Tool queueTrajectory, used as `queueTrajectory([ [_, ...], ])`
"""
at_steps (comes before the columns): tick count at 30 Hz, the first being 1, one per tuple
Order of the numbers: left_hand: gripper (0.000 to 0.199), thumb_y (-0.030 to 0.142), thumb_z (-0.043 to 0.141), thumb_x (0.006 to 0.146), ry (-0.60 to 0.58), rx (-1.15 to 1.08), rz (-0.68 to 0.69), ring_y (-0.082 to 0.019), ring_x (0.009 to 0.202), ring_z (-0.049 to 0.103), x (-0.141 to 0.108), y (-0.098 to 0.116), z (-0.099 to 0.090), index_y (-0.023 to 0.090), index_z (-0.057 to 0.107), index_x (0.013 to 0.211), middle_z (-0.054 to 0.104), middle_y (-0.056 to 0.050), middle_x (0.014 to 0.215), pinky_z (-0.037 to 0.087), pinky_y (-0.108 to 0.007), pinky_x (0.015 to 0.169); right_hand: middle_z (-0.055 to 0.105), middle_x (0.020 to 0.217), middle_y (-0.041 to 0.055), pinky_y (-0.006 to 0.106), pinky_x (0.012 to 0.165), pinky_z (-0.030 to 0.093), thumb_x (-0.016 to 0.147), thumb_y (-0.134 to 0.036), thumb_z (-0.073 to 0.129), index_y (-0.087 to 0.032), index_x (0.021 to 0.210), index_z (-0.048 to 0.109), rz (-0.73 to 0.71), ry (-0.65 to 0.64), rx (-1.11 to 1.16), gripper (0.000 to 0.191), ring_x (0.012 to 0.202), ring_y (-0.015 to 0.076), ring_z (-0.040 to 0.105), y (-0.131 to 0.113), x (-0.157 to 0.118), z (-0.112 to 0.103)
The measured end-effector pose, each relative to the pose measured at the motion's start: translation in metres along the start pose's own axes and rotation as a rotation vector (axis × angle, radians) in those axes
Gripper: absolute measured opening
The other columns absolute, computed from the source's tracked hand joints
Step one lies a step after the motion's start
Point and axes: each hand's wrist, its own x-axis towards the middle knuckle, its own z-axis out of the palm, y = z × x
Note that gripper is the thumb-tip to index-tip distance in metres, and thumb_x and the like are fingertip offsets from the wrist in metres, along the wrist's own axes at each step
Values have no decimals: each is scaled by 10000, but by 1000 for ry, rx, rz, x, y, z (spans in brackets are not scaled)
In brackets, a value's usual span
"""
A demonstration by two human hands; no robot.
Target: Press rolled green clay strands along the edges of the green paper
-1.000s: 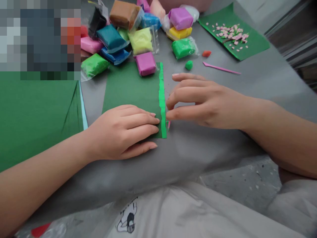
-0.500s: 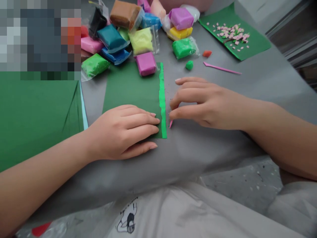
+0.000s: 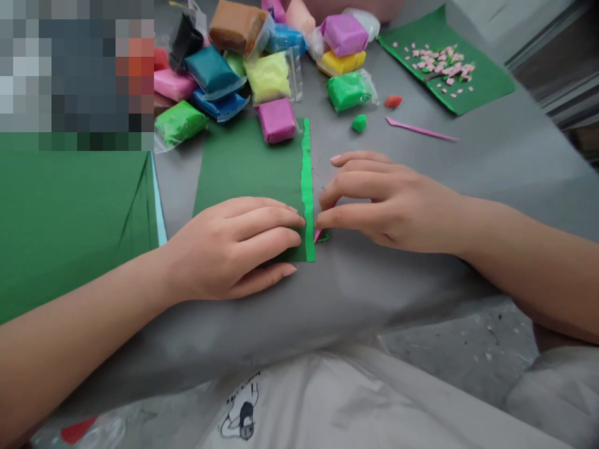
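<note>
My left hand [image 3: 243, 249] lies flat, fingers stretched out, on a dark green sheet [image 3: 248, 168]. Its fingertips reach the bright green clay strip [image 3: 307, 187] pressed along the sheet's right edge. My right hand [image 3: 384, 199] is closed on a pink clay modelling tool [image 3: 317, 235], of which mostly the pointed tip shows below the fingers. That tip is at the sheet's right edge, by the lower part of the strip. A thin green scrap [image 3: 324, 237] lies on the grey table beside the tip.
Packets of coloured clay, among them a purple block [image 3: 276, 120] on the sheet's top edge, are heaped at the back. A green clay lump [image 3: 359, 123], a red piece [image 3: 393, 101] and another pink tool [image 3: 421, 129] lie right. A blossom-tree picture [image 3: 449, 68] lies farther back.
My right hand has moved slightly left and down, bringing the tool tip to the sheet's edge. The green scrap now shows beside it. My left fingertips have shifted slightly toward the strip.
</note>
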Motion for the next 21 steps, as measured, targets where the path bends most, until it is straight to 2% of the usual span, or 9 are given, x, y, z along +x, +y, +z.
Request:
queueTrajectory([
  [4, 271, 384, 683, 1181, -33, 27, -44, -346, 1373, 824, 0, 1, -1, 154, 708, 1321, 847, -195, 1418, 676, -502, 1226, 770, 1241, 27, 575, 1310, 610, 1269, -177, 308, -272, 1270, 771, -28, 6, 19, 472, 1180, 180, 747, -1, 1, 1],
  [9, 341, 426, 653, 1196, -71, 36, -64, -339, 1367, 820, -1, 1, 0, 143, 715, 1375, 846, -186, 1422, 669, -485, 1221, 772, 1200, 12, 565, 1311, 612, 1271, -166, 352, -271, 1232, 790, -74, -3, 33, 452, 1168, 161, 744, -5, 2, -3],
  [12, 420, 489, 615, 1204, -57, 85, -98, -374, 1399, 801, -3, 3, 0, 135, 713, 1408, 833, -200, 1454, 658, -530, 1233, 775, 1225, 6, 566, 1305, 610, 1275, -172, 361, -284, 1231, 803, -42, 14, 26, 458, 1177, 150, 739, -7, 2, -3],
  [16, 501, 546, 592, 1196, -96, 183, -233, -418, 1525, 731, -5, 11, -3, 154, 703, 1488, 781, -199, 1584, 610, -589, 1302, 768, 1201, -4, 564, 1303, 606, 1283, -207, 390, -292, 1200, 815, -29, 39, 15, 441, 1168, 143, 751, -7, 4, -2],
  [21, 619, 523, 474, 1217, -226, 218, -461, -441, 1689, 585, -7, 24, -7, 76, 650, 1608, 658, -249, 1745, 484, -638, 1422, 764, 1196, -6, 579, 1300, 618, 1274, -166, 359, -278, 1191, 800, -34, 27, -8, 462, 1108, 143, 750, -3, 0, -13],
])
